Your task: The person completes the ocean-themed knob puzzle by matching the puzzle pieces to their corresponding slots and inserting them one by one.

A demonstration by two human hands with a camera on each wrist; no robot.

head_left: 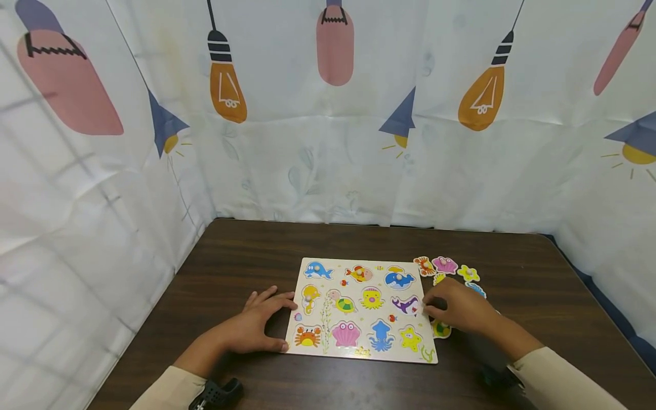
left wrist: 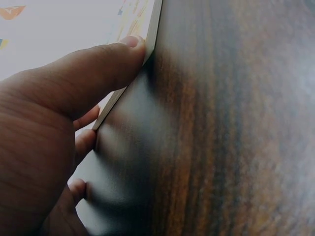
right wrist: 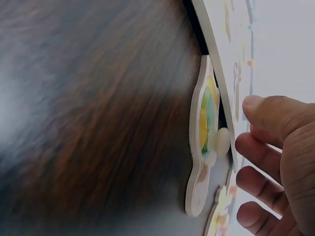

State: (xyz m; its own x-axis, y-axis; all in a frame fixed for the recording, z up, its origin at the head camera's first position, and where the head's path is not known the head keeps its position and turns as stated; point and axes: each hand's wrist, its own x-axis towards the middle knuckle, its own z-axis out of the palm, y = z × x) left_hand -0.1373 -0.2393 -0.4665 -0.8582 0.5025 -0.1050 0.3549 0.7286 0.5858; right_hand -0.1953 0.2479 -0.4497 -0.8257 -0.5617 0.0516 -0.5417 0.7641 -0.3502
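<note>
Fingers of the right hand point(head_left: 458, 306) bend loosely, holding nothing visible; the left hand point(head_left: 249, 330), fingers extended, steadies the puzzle board point(head_left: 339, 269), well short of the desk's point(head_left: 256, 245) far edge. The turtle piece point(right wrist: 205, 118), beside the board's right edge, is best pinched by its knob point(right wrist: 223, 141).

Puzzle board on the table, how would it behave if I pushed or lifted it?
The puzzle board looks stiff, its edge being straight. Thin and wide, it would probably slide rather than tip. Tilted, it might shed the knobbed fish.
</note>
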